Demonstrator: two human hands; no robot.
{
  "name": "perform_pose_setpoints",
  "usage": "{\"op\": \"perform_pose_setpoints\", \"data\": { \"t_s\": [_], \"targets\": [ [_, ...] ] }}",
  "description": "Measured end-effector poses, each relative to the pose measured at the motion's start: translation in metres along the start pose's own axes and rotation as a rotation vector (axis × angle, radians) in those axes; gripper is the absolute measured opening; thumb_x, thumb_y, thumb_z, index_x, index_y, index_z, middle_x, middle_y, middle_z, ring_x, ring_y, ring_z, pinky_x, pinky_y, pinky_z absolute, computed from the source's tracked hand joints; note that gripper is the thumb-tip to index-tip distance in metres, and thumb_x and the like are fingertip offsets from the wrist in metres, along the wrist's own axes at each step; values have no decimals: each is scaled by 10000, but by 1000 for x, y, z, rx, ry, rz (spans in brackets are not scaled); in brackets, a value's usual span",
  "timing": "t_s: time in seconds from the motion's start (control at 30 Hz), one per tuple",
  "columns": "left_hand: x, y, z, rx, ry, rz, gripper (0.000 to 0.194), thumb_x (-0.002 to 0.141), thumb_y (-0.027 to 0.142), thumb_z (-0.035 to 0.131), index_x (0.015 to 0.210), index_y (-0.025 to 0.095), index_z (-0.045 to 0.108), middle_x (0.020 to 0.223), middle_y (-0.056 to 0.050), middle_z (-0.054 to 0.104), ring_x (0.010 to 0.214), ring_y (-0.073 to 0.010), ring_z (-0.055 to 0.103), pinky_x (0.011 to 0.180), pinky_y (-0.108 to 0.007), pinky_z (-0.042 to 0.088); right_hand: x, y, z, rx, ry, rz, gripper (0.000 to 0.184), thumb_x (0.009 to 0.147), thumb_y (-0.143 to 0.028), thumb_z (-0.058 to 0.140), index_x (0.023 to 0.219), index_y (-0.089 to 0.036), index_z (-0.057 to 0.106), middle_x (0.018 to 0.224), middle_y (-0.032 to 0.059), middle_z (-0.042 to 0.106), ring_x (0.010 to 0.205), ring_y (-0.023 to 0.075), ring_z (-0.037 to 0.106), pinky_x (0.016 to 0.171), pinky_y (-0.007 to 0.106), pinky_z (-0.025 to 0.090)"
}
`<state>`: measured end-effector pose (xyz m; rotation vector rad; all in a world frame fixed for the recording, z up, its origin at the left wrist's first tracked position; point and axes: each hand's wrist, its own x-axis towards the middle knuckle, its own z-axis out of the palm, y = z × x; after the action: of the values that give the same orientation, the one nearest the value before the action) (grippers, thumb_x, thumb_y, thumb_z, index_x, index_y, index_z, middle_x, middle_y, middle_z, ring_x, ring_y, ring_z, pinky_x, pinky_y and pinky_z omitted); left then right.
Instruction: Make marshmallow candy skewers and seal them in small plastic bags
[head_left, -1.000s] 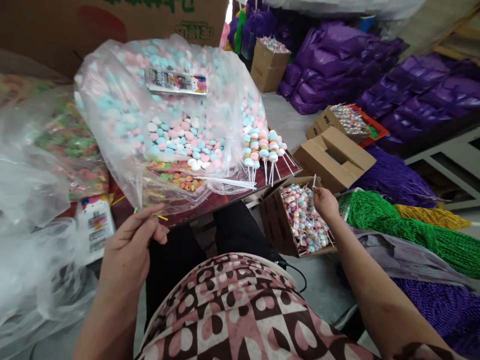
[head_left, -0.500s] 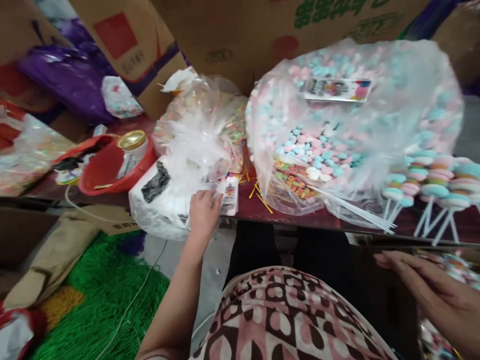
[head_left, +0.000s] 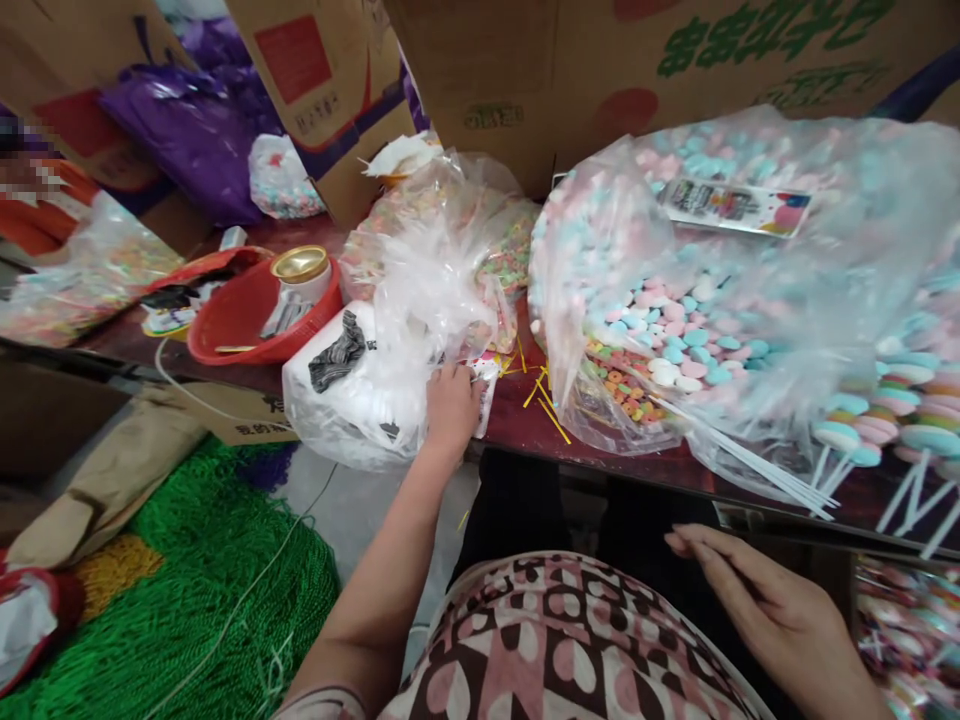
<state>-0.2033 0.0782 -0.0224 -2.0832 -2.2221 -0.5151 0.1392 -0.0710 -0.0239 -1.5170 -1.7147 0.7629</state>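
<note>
My left hand (head_left: pixel 452 408) lies at the table's front edge with its fingers bent down over printed cards or packets (head_left: pixel 486 385). Its fingertips are partly hidden, so a grip on one cannot be made out. Beside it on the left is a clear bag with white contents (head_left: pixel 337 400) and a crumpled black-striped piece (head_left: pixel 337 352). Over my lap hovers my right hand (head_left: pixel 780 610), fingers loosely stretched out, nothing visible in them. Beyond it, marshmallow skewers on white sticks (head_left: pixel 904 400) lie near the large bag of pink and blue marshmallows (head_left: pixel 600 230).
Yellow twist ties (head_left: pixel 551 410) lie on the dark red table (head_left: pixel 517 430). White sticks (head_left: pixel 757 455) jut past its edge. A red basket (head_left: pixel 225 345) holds a gold-lidded jar (head_left: pixel 300 265). Cardboard boxes (head_left: pixel 510 60) stand behind; green stringy material (head_left: pixel 247 560) covers the floor. Another person's orange clothing shows far left.
My left hand has moved right, from beside the printed cards to on top of them. My right hand has come left, nearer my lap. The view has shifted left.
</note>
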Motion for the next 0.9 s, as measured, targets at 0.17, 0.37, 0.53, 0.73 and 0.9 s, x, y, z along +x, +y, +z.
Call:
{"op": "perform_pose_setpoints", "data": {
  "t_s": [0.17, 0.37, 0.53, 0.73, 0.9],
  "targets": [
    [4, -1, -5, -22, 7, -40, 171, 928, 223, 485, 850, 178, 631, 942, -134, 668, 939, -299, 595, 843, -424, 420, 3, 1, 5, 36, -16, 6, 231, 823, -394, 625, 968, -263, 747, 812, 32, 789, 705, 231, 761, 745, 325, 640],
    [-29, 19, -32, -410, 231, 276, 147, 949, 251, 505, 891, 194, 626, 916, -61, 690, 922, -190, 624, 864, -330, 467, 32, -37, 12, 415, -175, 253, 296, 848, -483, 641, 958, -232, 752, 843, 74, 784, 754, 217, 752, 752, 309, 621],
    [-62, 59, -38, -567, 163, 692, 136, 932, 168, 514, 955, 186, 647, 871, -42, 673, 809, -138, 606, 749, -254, 486, 74, -71, 23, 693, -204, 278, 446, 813, -604, 639, 969, -205, 762, 919, 88, 768, 838, 209, 712, 726, 298, 565],
    [-75, 93, -31, -731, -45, 597, 214, 944, 217, 495, 1062, 199, 673, 886, -43, 645, 815, -147, 594, 772, -274, 475, 86, -68, 24, 674, -177, 326, 331, 666, -511, 806, 714, -188, 749, 645, -7, 678, 602, 124, 581, 622, 265, 479],
    [-74, 103, -31, -1188, -584, 78, 228, 851, 363, 645, 960, 170, 698, 812, -14, 629, 737, -127, 569, 707, -249, 446, 74, -51, 16, 733, 85, 267, 243, 653, -427, 831, 670, -205, 734, 661, -10, 686, 633, 129, 583, 657, 275, 474]
  ]
}}
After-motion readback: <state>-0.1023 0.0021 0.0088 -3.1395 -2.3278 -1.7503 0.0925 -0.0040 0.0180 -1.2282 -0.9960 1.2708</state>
